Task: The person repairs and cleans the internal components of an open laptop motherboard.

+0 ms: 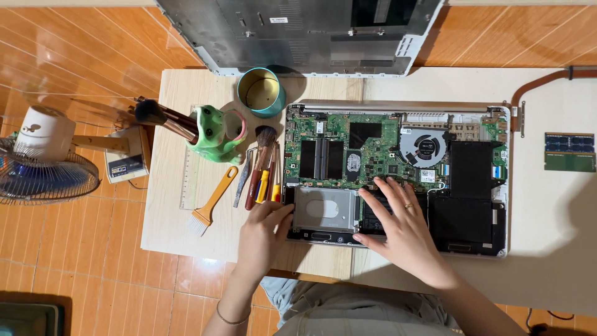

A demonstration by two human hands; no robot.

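An opened laptop (398, 177) lies at the centre right of the frame on a pale tabletop (186, 230), its green circuit board, fan (424, 147) and black battery (471, 193) exposed. A silver hard drive (324, 210) sits in the lower left corner of the laptop's base. The left hand (264, 233) rests at the drive's left edge, fingers loosely curled against it, gripping nothing that can be seen. The right hand (401, 227) lies flat just right of the drive, fingers spread open and pressing on the black part beside it, the thumb at the base's lower edge. Left of the laptop lie screwdrivers (261, 180) and a yellow-handled brush (211, 202). Above them stand a green frog-shaped holder (211, 134) and a teal tin (261, 92). The removed bottom cover (298, 34) lies at the top centre. Memory modules (569, 152) sit at the far right.
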